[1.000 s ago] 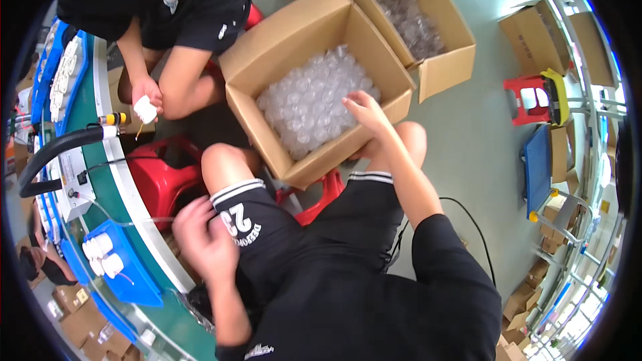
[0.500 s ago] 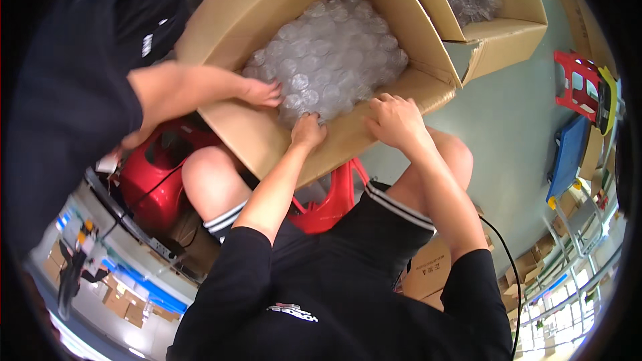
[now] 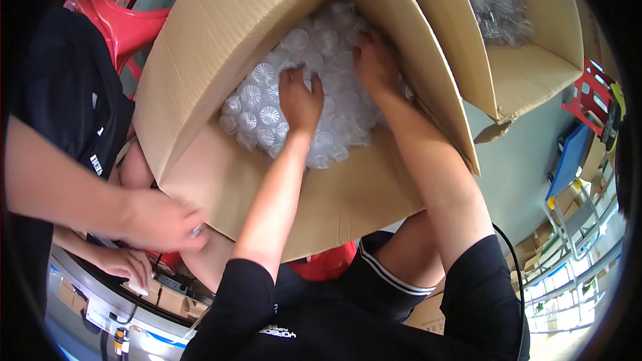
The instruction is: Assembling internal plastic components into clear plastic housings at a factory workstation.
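Note:
A large cardboard box [image 3: 227, 33] stands open before me, holding a heap of clear, round plastic pieces [image 3: 269, 115] with ribbed ends. Both my arms reach into it. My left hand [image 3: 301, 99] rests on the middle of the heap, its fingers and thumb apart, with nothing visibly gripped. Farther in, by the right wall, my right hand [image 3: 378, 63] touches the pieces. Its fingers are bent but apart, the tips partly hidden in shadow among the plastic.
At left, a co-worker's blurred hand [image 3: 164, 220] holds something small beside the box; their other hand [image 3: 127, 265] is lower. A second cardboard box [image 3: 535, 83] with clear plastic pieces stands at right. Red stools [image 3: 114, 13] and a blue platform trolley [image 3: 567, 160] stand around.
Both my hands have moved from the box's near edge deeper onto the plastic heap. The co-worker's hand has withdrawn from the box to the left. The box appears larger and closer.

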Demonstrator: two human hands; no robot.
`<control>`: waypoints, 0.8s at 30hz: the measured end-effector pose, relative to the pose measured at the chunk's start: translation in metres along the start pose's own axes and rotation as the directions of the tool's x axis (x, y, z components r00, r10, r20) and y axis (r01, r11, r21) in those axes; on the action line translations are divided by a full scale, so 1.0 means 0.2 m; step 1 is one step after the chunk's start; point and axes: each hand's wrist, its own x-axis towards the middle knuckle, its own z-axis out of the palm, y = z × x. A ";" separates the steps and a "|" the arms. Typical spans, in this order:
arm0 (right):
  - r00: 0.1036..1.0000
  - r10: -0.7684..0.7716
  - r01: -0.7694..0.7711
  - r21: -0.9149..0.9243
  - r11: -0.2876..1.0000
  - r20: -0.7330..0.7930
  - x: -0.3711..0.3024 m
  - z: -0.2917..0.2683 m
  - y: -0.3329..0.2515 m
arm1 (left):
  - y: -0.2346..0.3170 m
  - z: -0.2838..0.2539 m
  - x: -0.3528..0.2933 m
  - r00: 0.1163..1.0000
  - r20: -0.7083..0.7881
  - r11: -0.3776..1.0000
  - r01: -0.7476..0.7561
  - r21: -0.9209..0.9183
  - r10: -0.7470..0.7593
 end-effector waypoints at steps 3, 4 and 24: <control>0.993 -0.110 0.111 0.026 0.993 -0.049 0.03 0.06 0.00 | -0.14 0.06 0.28 0.993 -0.109 0.994 -0.040 0.105 0.052; 0.992 -0.124 0.125 0.047 0.991 -0.025 0.03 0.05 0.02 | -0.14 0.09 0.31 0.995 -0.085 0.985 -0.042 0.170 0.057; 0.965 -0.257 0.255 -0.033 0.966 -0.057 -0.08 -0.18 -0.01 | -0.06 0.02 0.26 0.985 -0.166 0.984 -0.083 -0.156 0.057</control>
